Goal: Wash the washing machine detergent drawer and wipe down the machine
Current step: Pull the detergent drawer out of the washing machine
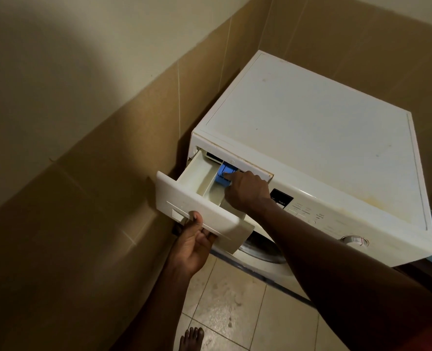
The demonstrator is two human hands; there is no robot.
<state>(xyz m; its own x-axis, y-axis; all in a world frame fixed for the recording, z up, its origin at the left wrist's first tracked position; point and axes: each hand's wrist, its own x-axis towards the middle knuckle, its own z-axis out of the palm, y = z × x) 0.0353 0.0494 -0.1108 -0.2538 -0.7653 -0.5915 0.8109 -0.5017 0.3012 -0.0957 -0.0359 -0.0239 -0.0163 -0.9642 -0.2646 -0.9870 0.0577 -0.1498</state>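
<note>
A white front-loading washing machine [316,138] stands in a tiled corner. Its cream detergent drawer [199,181] is pulled far out at the top left, tilted slightly down. My left hand [193,243] grips the drawer's front panel from below, thumb on the handle recess. My right hand [246,190] reaches into the drawer's rear, with the index finger pressed on the blue insert [223,173] near the slot. The other fingers are curled.
Brown wall tiles [88,188] run close along the machine's left side and behind it. Pale floor tiles [235,307] with dark marks lie below, and my bare foot [192,338] shows at the bottom. The control panel and round dial [355,240] sit right of the drawer.
</note>
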